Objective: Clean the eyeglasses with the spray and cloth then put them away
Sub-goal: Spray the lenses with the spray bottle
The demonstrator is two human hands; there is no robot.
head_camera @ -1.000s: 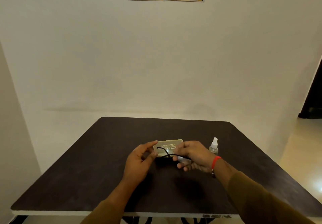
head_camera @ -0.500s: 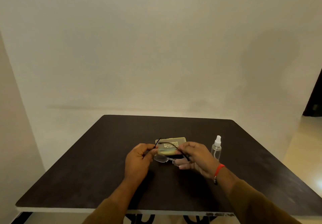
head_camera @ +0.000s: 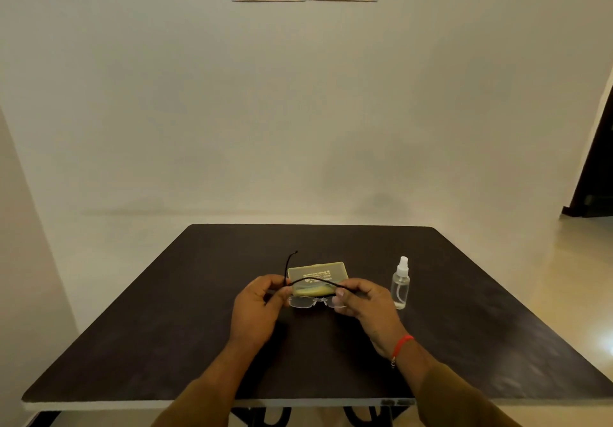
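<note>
You hold rimless eyeglasses [head_camera: 316,301] with thin black temples between both hands; the olive case [head_camera: 317,277] lies just beyond, the clear spray bottle [head_camera: 400,285] upright beside your right hand.

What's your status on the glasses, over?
Left hand and right hand both gripping eyeglasses. Case behind, spray bottle right, untouched. Nothing obstructing.

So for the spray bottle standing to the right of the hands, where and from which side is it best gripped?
Probably around the clear round body of the spray bottle, below the narrow white nozzle, with the right hand coming from the near left, since it is the closer hand. The bottle stands upright, apart from the case, with bare table around it, so fingers can wrap it freely.
</note>
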